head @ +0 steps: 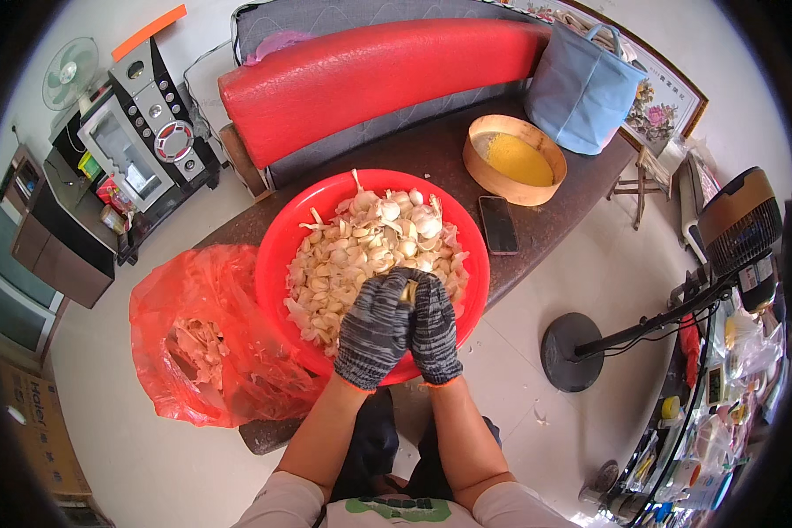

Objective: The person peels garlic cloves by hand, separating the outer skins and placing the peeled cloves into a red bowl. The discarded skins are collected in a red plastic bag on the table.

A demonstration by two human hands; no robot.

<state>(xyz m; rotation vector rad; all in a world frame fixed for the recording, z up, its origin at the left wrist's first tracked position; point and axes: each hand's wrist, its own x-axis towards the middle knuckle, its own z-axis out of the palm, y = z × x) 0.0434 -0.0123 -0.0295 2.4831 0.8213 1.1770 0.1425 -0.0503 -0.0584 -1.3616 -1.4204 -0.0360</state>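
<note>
A red plastic basin [371, 177] holds many garlic cloves [333, 264], papery skins and a few whole garlic bulbs [428, 220] near its far side. Over its near part, my left hand [375, 327] and my right hand [435, 323], both in grey-black knit gloves, are pressed together. Pale garlic [408, 292] shows between the fingers of both hands; how many pieces is hidden. A red plastic bag [198, 284] with garlic skins [201, 346] in its opening lies against the basin's left side.
The basin stands on a dark bench [449, 165] with a red padded backrest [383, 79]. Also on it are a wooden-rimmed sieve [478, 175] with yellow grains, a phone [499, 226] and a blue bag [581, 92]. A fan on a round black base [572, 352] stands at the right.
</note>
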